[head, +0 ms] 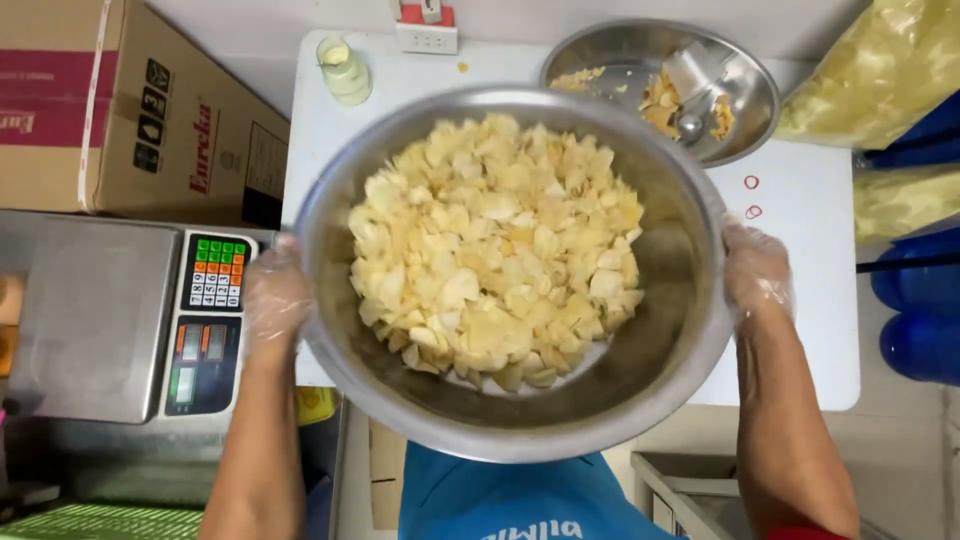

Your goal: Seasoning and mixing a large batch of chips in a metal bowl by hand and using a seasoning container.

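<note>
Steel bowl (640, 400) of pale chips (495, 250) sits centred btwn both gloved hands, left hand (272, 295) & right hand (756, 272) gripping opposite rims, equidistant, above white table (810, 200).

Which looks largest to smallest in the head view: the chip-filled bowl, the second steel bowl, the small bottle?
1. Chip-filled bowl, held nearer the camera, so partly inflated.
2. Second steel bowl on the white table.
3. Small bottle, clearly smallest.
</note>
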